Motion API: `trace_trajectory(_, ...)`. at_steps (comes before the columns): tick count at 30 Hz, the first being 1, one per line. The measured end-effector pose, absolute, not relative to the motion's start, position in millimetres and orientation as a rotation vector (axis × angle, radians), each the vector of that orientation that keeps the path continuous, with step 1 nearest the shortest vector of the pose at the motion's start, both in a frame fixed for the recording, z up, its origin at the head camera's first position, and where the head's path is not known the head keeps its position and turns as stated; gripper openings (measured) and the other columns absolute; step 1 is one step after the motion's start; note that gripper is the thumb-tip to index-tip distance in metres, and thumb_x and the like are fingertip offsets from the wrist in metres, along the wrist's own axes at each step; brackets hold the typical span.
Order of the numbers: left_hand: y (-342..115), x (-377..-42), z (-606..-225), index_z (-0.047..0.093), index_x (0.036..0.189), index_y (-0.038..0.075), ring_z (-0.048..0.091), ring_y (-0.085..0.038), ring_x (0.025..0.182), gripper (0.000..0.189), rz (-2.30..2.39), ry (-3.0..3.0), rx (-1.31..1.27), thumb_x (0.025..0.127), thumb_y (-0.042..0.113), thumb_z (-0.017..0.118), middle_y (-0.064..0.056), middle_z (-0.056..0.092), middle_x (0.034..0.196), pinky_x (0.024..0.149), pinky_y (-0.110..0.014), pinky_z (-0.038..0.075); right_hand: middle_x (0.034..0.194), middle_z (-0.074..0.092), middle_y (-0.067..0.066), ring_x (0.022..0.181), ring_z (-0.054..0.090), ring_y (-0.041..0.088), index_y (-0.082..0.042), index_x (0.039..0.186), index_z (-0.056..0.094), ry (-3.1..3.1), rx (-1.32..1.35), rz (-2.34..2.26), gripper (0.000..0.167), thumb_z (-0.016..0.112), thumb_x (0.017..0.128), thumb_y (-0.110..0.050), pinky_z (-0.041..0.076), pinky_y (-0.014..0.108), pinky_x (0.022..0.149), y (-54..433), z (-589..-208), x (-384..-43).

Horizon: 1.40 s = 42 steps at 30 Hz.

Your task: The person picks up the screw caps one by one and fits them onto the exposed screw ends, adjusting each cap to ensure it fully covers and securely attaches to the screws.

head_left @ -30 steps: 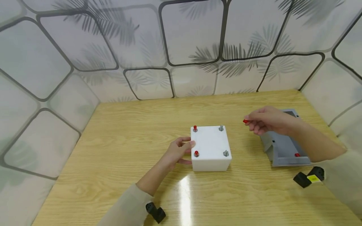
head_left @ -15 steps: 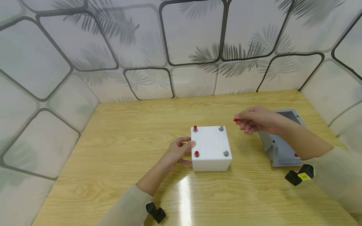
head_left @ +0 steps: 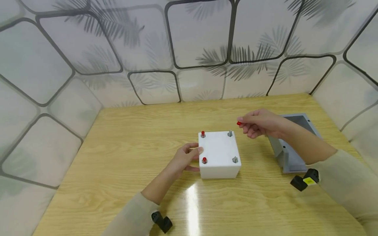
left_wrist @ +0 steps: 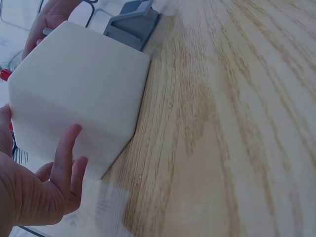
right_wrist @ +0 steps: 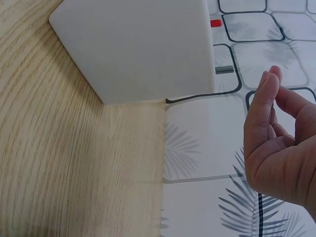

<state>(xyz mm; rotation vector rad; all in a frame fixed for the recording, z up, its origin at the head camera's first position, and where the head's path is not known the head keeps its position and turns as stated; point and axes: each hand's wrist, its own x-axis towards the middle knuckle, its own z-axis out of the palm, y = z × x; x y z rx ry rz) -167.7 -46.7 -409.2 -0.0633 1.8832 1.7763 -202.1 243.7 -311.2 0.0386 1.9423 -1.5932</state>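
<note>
A white box (head_left: 219,149) stands on the wooden table with metal posts at its top corners. Red caps (head_left: 204,160) sit on the two left posts; the right posts (head_left: 235,160) show bare metal. My left hand (head_left: 183,157) holds the box's left side, thumb on the top edge and fingers against the side wall (left_wrist: 79,84). Just beyond the far right post, my right hand (head_left: 260,124) pinches a small red cap (head_left: 239,123) between thumb and fingertips. In the right wrist view the fingers of this hand (right_wrist: 281,143) hide that cap.
A grey tray (head_left: 277,150) with sloping sides stands on the table to the right, partly covered by my right forearm. Patterned fabric walls (head_left: 200,82) border the table (head_left: 133,131) at the back and sides.
My right hand has moved left from over the grey tray toward the box, carrying the red cap. The left hand and the box have stayed in place.
</note>
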Motion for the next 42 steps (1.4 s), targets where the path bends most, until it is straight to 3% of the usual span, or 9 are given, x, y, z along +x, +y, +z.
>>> trace_trajectory(42,-48,-168,-409,0.043,0.137,0.007,0.060,-0.030,0.106,0.057,1.778,1.870,-0.058,0.091,0.034,0.061,-0.016,0.051,0.117,0.069,-0.040,0.060,0.073,0.066,0.002,0.065,0.065,0.011,0.007,0.112,0.061,2.151,-0.105,-1.426,0.035,0.061,0.093,-0.022,0.060,0.030,0.067,226,-331,-207)
